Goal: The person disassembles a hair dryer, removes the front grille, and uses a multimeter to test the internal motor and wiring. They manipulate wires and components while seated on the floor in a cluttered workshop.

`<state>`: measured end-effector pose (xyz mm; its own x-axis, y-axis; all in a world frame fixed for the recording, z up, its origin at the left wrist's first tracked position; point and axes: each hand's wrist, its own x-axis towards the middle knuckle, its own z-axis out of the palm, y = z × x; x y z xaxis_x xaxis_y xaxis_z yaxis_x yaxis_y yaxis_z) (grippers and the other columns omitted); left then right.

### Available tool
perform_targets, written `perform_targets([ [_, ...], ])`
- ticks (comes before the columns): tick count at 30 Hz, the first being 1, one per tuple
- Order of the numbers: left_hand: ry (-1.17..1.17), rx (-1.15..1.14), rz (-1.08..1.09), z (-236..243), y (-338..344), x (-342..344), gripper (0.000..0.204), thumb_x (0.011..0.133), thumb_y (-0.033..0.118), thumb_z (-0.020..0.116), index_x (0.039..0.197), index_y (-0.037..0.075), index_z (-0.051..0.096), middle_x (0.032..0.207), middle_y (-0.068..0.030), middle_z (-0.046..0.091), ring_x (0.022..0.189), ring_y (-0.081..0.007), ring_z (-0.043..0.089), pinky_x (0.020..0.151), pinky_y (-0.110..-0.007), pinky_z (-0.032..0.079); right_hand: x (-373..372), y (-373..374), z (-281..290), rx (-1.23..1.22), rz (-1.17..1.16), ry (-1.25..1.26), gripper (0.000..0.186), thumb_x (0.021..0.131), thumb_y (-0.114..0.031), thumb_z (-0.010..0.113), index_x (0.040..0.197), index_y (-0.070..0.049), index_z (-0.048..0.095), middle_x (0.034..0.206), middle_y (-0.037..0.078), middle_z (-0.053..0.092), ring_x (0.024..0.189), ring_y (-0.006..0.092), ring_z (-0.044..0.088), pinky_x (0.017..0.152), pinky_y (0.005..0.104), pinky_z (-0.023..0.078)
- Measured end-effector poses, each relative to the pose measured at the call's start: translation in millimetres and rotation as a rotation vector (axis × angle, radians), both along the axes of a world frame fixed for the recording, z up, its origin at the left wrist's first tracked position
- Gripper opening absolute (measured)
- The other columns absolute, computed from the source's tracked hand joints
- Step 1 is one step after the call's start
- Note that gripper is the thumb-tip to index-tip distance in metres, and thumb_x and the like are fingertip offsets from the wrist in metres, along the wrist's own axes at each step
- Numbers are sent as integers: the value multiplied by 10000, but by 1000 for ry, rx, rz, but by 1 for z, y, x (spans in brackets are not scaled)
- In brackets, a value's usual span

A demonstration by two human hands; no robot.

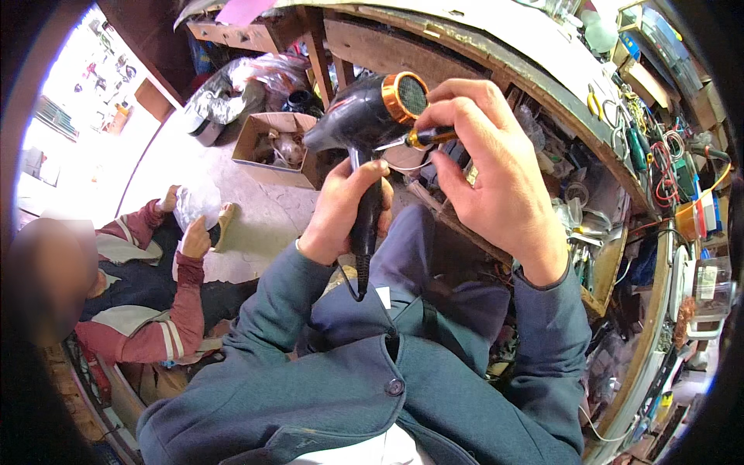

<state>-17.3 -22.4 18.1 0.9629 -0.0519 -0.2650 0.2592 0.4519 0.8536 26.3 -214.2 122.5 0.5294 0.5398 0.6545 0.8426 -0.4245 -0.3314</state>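
**Hair dryer [341,124] up in the left hand [345,205], screwdriver [431,138] at its neck**

Dryer is above the lap, roughly upright: nozzle to the left, orange-rimmed grille [407,96] to the right, handle down. Left hand is wrapped round the handle, thumb high near the neck. Likely reason: steadies the body against sideways push and leaves the neck reachable.

Right hand [496,170] has the screwdriver by its yellow-and-black handle, fingers curled over, thumb below. Looks like a light fingertip grip, probably for control over force. Shaft points left at where handle meets body; can't tell if the tip touches.

Cord [362,271] drops from the handle's base toward the lap, so it's out of the shaft's way.

Workbench [573,116] is on the right, pliers [595,105] on top, presumably for easy reach. Cardboard box [279,174] is on the floor beyond the dryer. Co-worker [139,325] at left holds a clear bag [198,204], well apart.
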Motion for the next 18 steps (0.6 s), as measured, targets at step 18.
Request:
perform_targets([
  [18,66,-21,49,-14,4,6,517,1004,560,490,1001,51,585,644,-60,596,433,-183,538,418,-306,438,-9,0,-7,-359,-149,-299,121,789,-159,656,889,-104,615,911,46,591,944,231,607,805,386,475],
])
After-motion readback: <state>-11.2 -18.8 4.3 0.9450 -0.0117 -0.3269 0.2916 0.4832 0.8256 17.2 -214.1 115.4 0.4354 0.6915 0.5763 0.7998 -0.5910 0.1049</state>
